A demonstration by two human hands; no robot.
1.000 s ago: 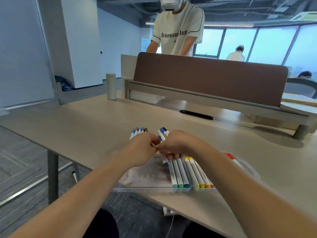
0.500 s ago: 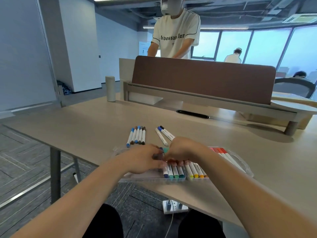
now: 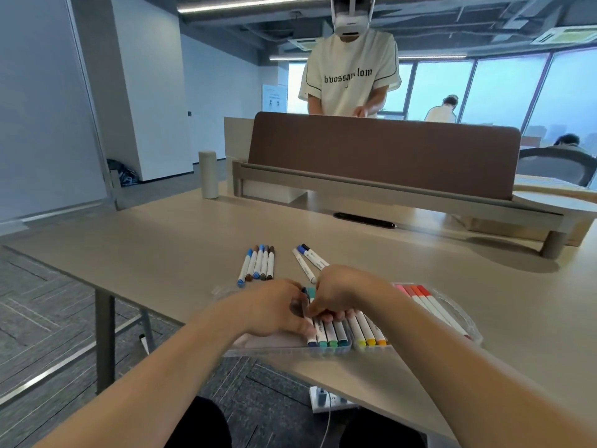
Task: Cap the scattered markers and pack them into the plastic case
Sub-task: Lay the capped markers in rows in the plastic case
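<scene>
Both grips closed on the same dark-blue marker (image 3: 312, 340) at the left end of the packed row: left grip (image 3: 277, 310) has its thumb pressed on the white barrel with the fingers curled in, right grip (image 3: 342, 294) pinches the upper part near the dark cap, its other fingertips (image 3: 338, 315) curled down onto the neighbouring barrels. Marker lies in the plastic case (image 3: 274, 352), touching the teal one beside it; can't tell if it's fully seated, the hands cover most of it. Case is clear and sits at the near edge of the desk (image 3: 161, 250). Inside, left to right: blue/teal/green markers (image 3: 331, 334) side by side, then yellow/orange markers (image 3: 368, 333) just beside them, then red/pink markers (image 3: 426, 302) in the right part, angled away. Loose on the desk beyond the case: five markers (image 3: 258, 263) in a tight parallel bunch, blue and brown ends, and just right of them two more markers (image 3: 307, 260), one blue-capped, lying at an angle with near ends close to the right grip. Further back: black cable slot (image 3: 364, 220) in the desk top, grey cylinder (image 3: 209, 174) upright at far left, brown divider panel (image 3: 381, 153) across the back. Behind the panel, a person in a white printed T-shirt (image 3: 352, 82) with a headset on. White power strip (image 3: 329, 403) on the floor under the desk
</scene>
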